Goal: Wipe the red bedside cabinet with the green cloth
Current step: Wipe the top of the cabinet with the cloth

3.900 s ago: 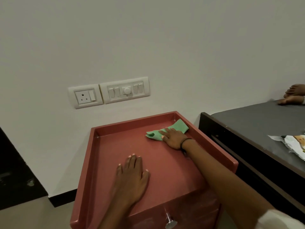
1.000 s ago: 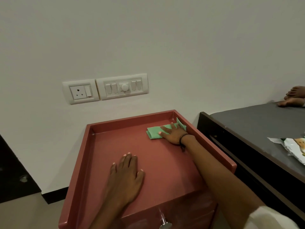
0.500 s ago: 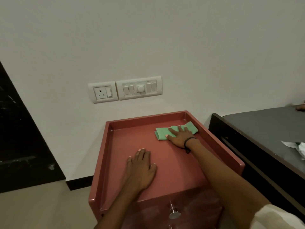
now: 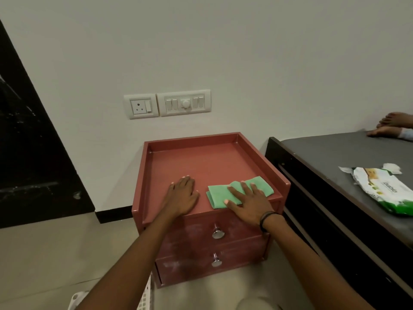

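Observation:
The red bedside cabinet (image 4: 201, 162) stands against the white wall, with a raised rim on three sides and two drawers with metal knobs. The folded green cloth (image 4: 218, 194) lies on its top near the front right corner. My right hand (image 4: 249, 203) lies flat on the cloth, fingers spread, pressing it down at the front edge. My left hand (image 4: 182, 196) rests flat on the bare top to the left of the cloth, palm down, holding nothing.
A dark bed (image 4: 335, 166) stands close to the right of the cabinet, with a white and green wipes pack (image 4: 383, 189) on it and another person's feet (image 4: 393, 128) at the far end. Socket and switch plates (image 4: 167, 104) sit on the wall. A white basket (image 4: 145, 298) is on the floor below.
My right hand has dragged the green cloth from the back right corner to the front right edge of the top. The view has pulled back, showing both drawers. My left hand stays put.

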Demonstrator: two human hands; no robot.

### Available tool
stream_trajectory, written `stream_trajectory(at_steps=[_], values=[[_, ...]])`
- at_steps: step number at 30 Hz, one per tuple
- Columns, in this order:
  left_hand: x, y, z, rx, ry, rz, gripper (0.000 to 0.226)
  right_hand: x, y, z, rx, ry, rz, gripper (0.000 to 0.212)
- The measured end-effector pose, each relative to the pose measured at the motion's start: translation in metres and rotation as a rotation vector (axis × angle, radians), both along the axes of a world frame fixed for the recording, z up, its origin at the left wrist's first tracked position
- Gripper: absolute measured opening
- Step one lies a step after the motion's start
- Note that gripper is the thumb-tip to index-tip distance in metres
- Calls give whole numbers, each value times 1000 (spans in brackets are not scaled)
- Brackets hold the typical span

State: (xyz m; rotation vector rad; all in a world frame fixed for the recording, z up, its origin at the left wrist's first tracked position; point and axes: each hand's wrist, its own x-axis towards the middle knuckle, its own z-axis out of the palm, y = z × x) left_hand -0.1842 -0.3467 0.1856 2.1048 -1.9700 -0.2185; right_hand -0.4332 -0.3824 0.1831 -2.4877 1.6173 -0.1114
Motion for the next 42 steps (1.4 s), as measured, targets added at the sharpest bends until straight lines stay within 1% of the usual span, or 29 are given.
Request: stream_trajectory(at_steps=[6, 10, 13, 18, 21, 23, 26, 29, 34, 37, 39, 41, 42], values=[[6, 15, -2, -4, -20, -36, 61, 1, 0, 8, 49, 40, 15, 75], [8, 18, -3, 2, -32, -45, 61, 0, 2, 9, 45, 58, 36, 88], [10, 17, -7, -2, -32, -45, 61, -2, 3, 7, 8, 102, 63, 95], [8, 18, -9, -47, -43, -45, 59, -4, 2, -1, -96, 129, 94, 94], [7, 15, -10, -54, -50, -47, 60, -6, 0, -14, -229, 35, 150, 93], [7, 14, -10, -50, -50, -45, 60, -8, 0, -25, -327, -58, 202, 83], [9, 18, -8, -54, -44, -42, 59, -10, 4, -33, -368, -142, 246, 61], [7, 20, -9, -58, -42, -48, 59, -9, 18, -44, -457, -219, 201, 55], [3, 25, -9, -120, -12, -39, 52, 8, 63, -89, -607, -466, 42, 63], [3, 35, -12, -198, -44, -70, 45, 24, 98, -126, -653, -608, -23, 64], [2, 45, -18, -244, -98, -101, 47, 35, 111, -154, -650, -615, -31, 75], [2, 52, -23, -280, -142, -115, 50, 45, 116, -179, -569, -603, -19, 90], [2, 55, -27, -296, -168, -120, 52, 50, 117, -187, -539, -593, -2, 91]])
